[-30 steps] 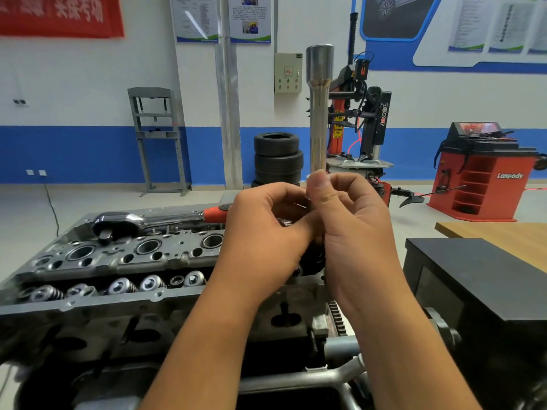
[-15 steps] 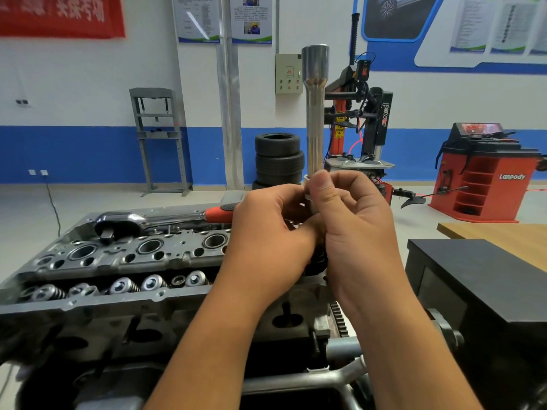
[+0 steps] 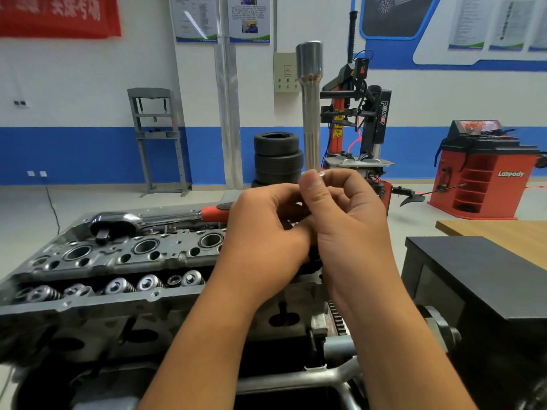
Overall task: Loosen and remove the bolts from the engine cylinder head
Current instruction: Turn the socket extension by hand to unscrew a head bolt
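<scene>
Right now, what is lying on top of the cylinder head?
A ratchet wrench with a red grip lies along the far edge of the cylinder head. Both hands, left and right, cover its right end, so anything there is hidden.

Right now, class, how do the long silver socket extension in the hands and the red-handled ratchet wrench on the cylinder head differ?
The long silver socket extension stands upright; the red-handled ratchet wrench lies flat on the grey cylinder head. The extension is held by both hands; the ratchet lies untouched. The extension is bare metal; the ratchet has a red grip. Both are shiny steel.
</scene>
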